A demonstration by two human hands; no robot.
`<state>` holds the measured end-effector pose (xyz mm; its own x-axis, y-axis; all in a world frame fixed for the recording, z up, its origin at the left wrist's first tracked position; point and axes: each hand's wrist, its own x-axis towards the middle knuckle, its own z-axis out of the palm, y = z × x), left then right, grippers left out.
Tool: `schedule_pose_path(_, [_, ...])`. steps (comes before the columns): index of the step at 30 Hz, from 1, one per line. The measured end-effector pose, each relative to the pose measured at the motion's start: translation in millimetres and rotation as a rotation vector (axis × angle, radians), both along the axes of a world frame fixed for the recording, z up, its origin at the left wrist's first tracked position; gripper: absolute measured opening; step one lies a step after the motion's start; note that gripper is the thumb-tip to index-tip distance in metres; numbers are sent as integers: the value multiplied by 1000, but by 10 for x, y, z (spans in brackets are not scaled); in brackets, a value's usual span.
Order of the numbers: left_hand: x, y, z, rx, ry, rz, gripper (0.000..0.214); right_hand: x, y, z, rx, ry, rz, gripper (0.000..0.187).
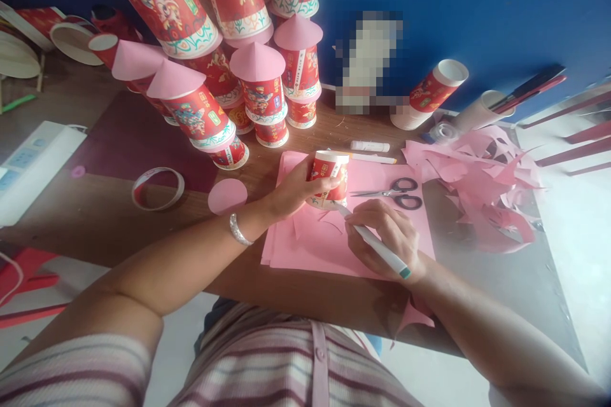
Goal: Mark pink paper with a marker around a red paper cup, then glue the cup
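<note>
My left hand (296, 191) is wrapped round a red printed paper cup (327, 172), which stands on a stack of pink paper sheets (315, 248). In my right hand (384, 238) is a white marker (382, 251) with a green end; its tip is close to the base of the cup. Whether the tip touches the cup or the paper, I cannot tell. A pair of scissors (391, 192) with dark handles lies on the sheets, just beyond my right hand. Faint curved marks or cuts show on the paper near the cup.
Several red paper-cup towers (262, 98) with pink cone tops stand at the back left. A cut paper ring (158, 206) and a pink disc (228, 196) lie left. Pink scraps (496, 184) pile up right. A glue stick (370, 146) and stacked cups (432, 92) are behind.
</note>
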<state>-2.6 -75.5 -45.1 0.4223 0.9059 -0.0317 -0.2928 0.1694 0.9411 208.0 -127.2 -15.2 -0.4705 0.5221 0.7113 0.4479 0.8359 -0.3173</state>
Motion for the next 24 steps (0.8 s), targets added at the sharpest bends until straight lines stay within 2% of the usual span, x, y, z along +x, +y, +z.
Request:
schedule_pose_path(10, [-4, -4, -17, -42, 8, 33, 38, 9, -5, -12, -1, -4, 32, 37])
schedule_pose_path(24, [5, 1, -24, -60, 17, 48, 41, 6, -9, 10, -12, -6, 37, 33])
